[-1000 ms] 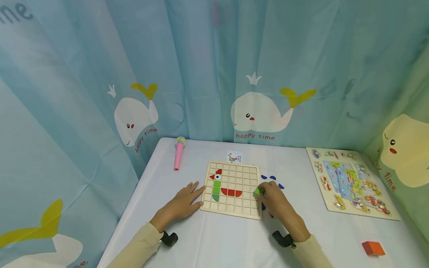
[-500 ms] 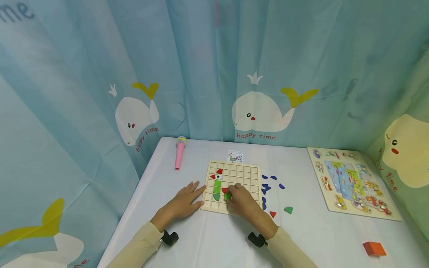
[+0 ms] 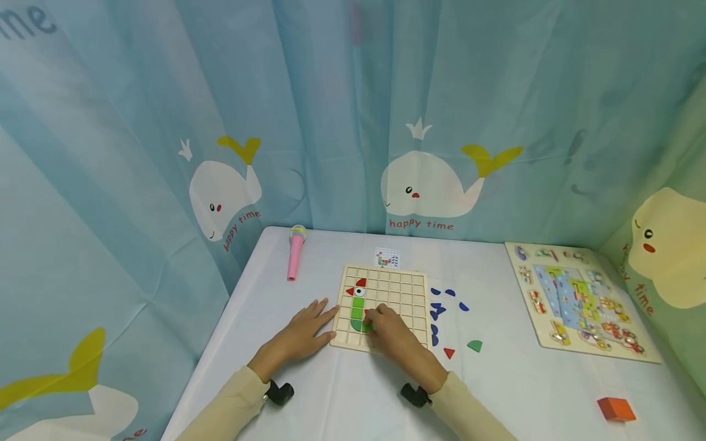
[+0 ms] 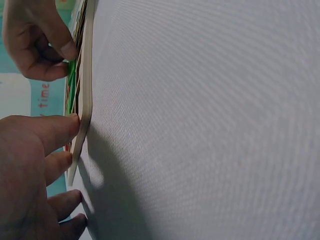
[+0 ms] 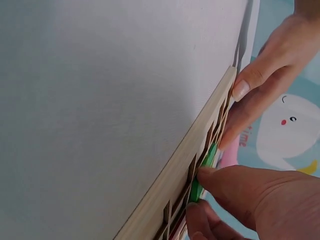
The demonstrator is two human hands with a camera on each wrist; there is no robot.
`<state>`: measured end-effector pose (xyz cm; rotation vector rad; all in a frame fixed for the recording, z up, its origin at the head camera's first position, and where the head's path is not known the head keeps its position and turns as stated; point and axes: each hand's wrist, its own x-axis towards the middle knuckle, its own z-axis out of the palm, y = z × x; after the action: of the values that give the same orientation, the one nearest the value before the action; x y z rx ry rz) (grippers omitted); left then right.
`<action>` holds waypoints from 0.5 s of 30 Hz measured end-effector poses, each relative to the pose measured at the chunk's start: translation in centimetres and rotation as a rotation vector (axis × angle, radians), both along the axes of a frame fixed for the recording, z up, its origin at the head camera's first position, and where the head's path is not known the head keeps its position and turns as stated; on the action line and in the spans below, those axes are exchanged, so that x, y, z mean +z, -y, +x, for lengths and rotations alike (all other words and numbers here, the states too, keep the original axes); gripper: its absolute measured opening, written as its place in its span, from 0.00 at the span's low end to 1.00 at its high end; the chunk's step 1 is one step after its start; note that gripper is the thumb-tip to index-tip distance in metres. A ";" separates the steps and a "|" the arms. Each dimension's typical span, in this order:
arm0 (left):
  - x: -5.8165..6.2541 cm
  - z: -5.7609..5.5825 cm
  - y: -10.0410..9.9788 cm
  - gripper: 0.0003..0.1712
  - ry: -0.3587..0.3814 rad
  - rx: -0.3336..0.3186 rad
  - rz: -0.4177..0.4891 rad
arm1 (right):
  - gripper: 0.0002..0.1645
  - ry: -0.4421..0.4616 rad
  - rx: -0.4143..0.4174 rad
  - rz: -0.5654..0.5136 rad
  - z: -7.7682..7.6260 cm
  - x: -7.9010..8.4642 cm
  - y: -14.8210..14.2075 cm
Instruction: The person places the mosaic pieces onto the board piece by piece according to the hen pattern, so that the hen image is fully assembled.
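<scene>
A wooden grid board (image 3: pixel 405 290) lies on the table, holding a red, white and green column of tiles. My right hand (image 3: pixel 393 335) pinches a green tile (image 5: pixel 195 191) between thumb and finger, down at a cell beside the green quarter-round tile (image 3: pixel 355 324). The hand covers most of the red row behind it. Along the board's left edge my left hand (image 3: pixel 300 334) rests with fingers spread, thumb and fingertips touching the rim, as the left wrist view also shows.
Right of the board lie several blue pieces (image 3: pixel 434 331), a red triangle (image 3: pixel 449 353) and a green quarter-round (image 3: pixel 475 346). A small picture card (image 3: pixel 387 258) is behind it. Farther out are a pink toy microphone (image 3: pixel 295 256), a knob puzzle board (image 3: pixel 543 318) and an orange block (image 3: pixel 616 409).
My right hand has carried the green tile from the board's right edge leftward, then lowered it into the cell area beside the green quarter-round. The left hand has stayed at the board's edge.
</scene>
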<state>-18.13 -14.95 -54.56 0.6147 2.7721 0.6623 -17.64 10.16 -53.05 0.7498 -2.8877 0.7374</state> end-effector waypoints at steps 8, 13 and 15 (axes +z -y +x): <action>-0.2 0.0 0.0 0.36 -0.007 -0.001 -0.004 | 0.09 -0.035 0.038 0.016 0.2 0.0 -0.3; -0.2 0.0 0.0 0.36 -0.011 -0.003 0.000 | 0.10 -0.010 0.032 0.024 0.5 0.6 -1.4; -0.2 0.0 -0.1 0.36 -0.009 0.001 -0.001 | 0.11 -0.008 0.012 0.027 0.7 0.9 -2.4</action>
<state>-18.16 -14.86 -54.74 0.6177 2.7814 0.6592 -16.91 12.59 -52.13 0.7713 -2.8948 0.6961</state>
